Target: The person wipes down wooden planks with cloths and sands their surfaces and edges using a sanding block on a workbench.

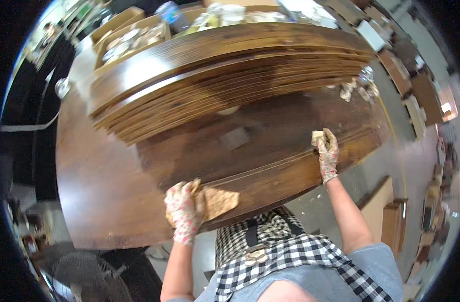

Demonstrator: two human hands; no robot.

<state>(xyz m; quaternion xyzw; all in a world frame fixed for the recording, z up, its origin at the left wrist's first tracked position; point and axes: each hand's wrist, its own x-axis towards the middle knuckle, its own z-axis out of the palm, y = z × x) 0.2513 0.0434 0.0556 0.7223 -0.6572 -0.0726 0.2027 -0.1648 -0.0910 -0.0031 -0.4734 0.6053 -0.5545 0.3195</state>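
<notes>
While the stacked planks (230,80) show smooth, glossy faces with brown wood grain and thin layered edges, the long plank (285,182) along the near side is darker brown, with straight, fine lines running lengthwise. The crumpled cloth (221,202) is soft, wrinkled and blotched tan, tapering to a blunt end, and the pale block (317,136) is small and squarish (whether foam or folded fabric, I cannot tell).

The left hand (182,209) is curled around the cloth, which juts out to its right at the plank's left end. Well apart from it, the right hand (329,153) pinches the block at its fingertips, near the plank's right part; whether the block touches the wood, I cannot tell. Both wear thin gloves (186,217) printed with reddish flowers, the right one stained brownish on the fingers.

The plank lies between the person's checked apron (295,254) and the stack, on a broad, brown, shiny tabletop (91,186). Crumpled wads (347,91) sit by the stack's right end; beyond it stand cardboard boxes (118,24) and a bluish plastic container (172,17). A round fan (84,274) stands at lower left, and a yellow line (388,116) crosses the grey floor (310,206) at right.
</notes>
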